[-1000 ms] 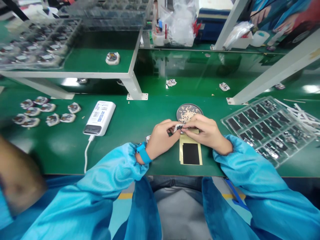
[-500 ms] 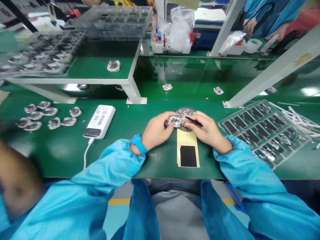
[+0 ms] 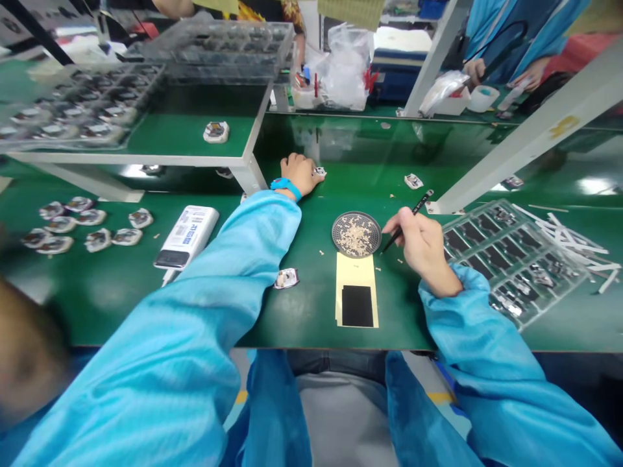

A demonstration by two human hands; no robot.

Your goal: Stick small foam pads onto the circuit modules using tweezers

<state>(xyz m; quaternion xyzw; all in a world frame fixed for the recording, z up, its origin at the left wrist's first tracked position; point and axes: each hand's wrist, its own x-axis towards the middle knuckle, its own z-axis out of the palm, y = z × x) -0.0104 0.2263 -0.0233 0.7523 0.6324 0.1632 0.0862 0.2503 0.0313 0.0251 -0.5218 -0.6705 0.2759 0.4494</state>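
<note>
At the back of the bench my left hand [image 3: 299,175] reaches out, its thumb and fingers closed at the edge of a small white casing [image 3: 320,172]; the fingers partly cover it. In my right hand [image 3: 422,243] is a pair of black tweezers [image 3: 413,217], tips pointing down to the bench beside a round perforated dish [image 3: 335,243]. Small beige pieces [image 3: 357,235] lie heaped in that dish. Another white casing [image 3: 286,278] rests on the bench by my left sleeve. Below the dish lies a yellow sheet [image 3: 355,271] with a black square [image 3: 357,306] on it.
A white power bank [image 3: 187,237] with a cable and several casings [image 3: 61,225] lie at left. A raised shelf [image 3: 195,157] carries trays. On the right are a clear compartment tray [image 3: 516,253], white strips [image 3: 567,233] and a slanted post [image 3: 511,143]. Co-workers are nearby.
My left hand has left a casing on the bench and moved to the back, onto another casing. My right hand has shifted right with the tweezers, off the dish.
</note>
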